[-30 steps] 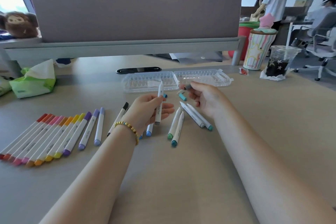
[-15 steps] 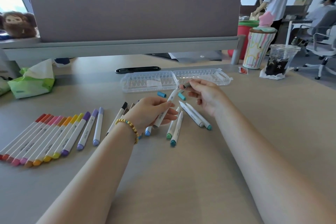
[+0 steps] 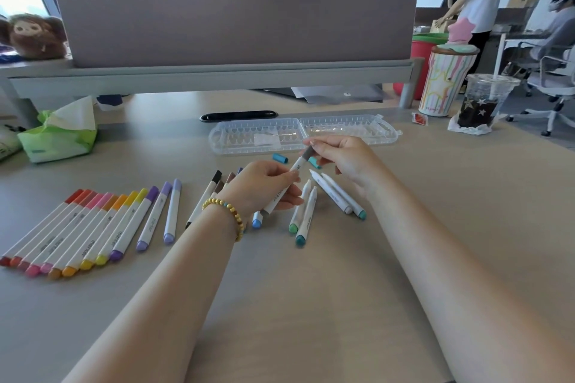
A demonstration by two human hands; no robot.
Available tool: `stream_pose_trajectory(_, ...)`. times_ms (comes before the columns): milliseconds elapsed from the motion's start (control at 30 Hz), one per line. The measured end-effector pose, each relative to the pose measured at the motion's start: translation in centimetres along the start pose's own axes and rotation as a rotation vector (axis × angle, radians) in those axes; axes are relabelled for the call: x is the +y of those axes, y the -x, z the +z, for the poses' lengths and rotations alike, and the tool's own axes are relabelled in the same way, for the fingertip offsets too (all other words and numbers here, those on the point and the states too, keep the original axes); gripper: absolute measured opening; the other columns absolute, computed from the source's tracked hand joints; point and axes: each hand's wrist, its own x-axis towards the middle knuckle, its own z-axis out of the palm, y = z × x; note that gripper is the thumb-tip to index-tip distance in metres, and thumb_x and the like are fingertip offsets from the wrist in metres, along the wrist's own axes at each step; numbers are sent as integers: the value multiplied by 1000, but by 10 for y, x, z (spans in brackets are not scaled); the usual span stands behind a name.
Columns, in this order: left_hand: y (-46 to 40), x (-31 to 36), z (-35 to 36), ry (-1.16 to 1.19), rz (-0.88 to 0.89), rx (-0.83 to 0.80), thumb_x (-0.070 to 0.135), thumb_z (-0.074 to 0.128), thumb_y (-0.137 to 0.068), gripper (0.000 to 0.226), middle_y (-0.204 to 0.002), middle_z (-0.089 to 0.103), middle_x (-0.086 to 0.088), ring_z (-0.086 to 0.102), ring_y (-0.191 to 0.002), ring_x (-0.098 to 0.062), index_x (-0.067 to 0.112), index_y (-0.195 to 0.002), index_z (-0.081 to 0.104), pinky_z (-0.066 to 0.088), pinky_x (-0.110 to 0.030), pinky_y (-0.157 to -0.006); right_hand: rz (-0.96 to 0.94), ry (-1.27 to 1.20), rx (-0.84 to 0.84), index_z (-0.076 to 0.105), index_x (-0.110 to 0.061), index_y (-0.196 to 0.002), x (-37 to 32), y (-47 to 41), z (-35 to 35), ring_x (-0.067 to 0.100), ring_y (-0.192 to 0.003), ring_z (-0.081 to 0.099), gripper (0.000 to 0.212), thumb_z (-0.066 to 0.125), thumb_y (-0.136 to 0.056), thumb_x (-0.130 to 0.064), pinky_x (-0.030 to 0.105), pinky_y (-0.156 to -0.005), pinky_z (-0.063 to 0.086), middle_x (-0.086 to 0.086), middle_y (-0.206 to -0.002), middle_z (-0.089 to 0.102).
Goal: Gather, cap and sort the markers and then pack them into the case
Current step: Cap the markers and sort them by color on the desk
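Where marker [image 3: 281,188] stood upright 1 s ago: now tilted, L hand [image 3: 264,190] grip round barrel, R hand [image 3: 339,158] pinching grey cap [image 3: 307,153].

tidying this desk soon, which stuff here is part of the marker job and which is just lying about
Job: sorted markers, loose markers, loose caps, clear case, marker in left hand, grey cap in right hand.

Lying about: tissue pack, plush toy, iced drink, striped cup.
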Motion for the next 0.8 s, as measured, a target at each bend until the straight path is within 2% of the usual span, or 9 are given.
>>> stream_pose_trajectory(133,-1,1,0,-4,4,10,20,53,-94,17,-70,67,-2,66,-53,-4,8,-88,62,56,-17,-55,3,18,-4,68,-19,-111,0,0,0,3,-74,54,23,53,-95,-18,1,-47,37,0,-116,66)
stream_pose_trajectory(267,-1,-1,2,-40,50,60,19,51,-95,19,-68,64,-2,62,-48,-1,8,-86,63,55,-15,-55,-22,59,12,69,-21,-110,0,0,1,0,-74,54,22,53,-95,-21,7,-56,39,-7,-107,66)
stream_pose_trajectory(400,-4,-2,9,-53,98,125,17,46,-97,21,-65,59,-2,56,-44,-2,6,-89,62,55,-15,-54,-61,75,48,69,-19,-110,-3,0,5,8,-92,58,23,52,-95,-20,21,-86,46,-3,-111,67)
stream_pose_trajectory(533,-5,-3,11,-64,115,146,16,45,-98,22,-64,58,-2,55,-43,-2,8,-86,61,54,-14,-52,-83,90,39,68,-17,-113,-5,0,5,6,-105,56,24,50,-96,-16,10,-84,41,-2,-119,65)
stream_pose_trajectory(633,-6,-5,12,-65,115,155,15,44,-98,22,-65,58,-3,56,-47,-5,6,-87,61,54,-14,-52,-85,110,29,67,-16,-115,-4,1,5,7,-115,54,25,50,-96,-15,17,-96,37,-2,-121,64)
stream_pose_trajectory(700,-6,-4,12,-52,116,156,16,44,-98,22,-65,58,-3,56,-43,-1,6,-88,62,54,-14,-52,-77,97,20,67,-18,-116,-4,0,7,7,-110,55,25,51,-96,-17,21,-97,39,-4,-117,65)
stream_pose_trajectory(800,-6,0,16,-27,166,154,18,46,-97,22,-69,61,-2,59,-49,-2,9,-86,62,56,-16,-57,-68,-21,36,65,-23,-111,-3,-1,11,9,-87,57,21,52,-96,-18,24,-87,47,2,-106,70)
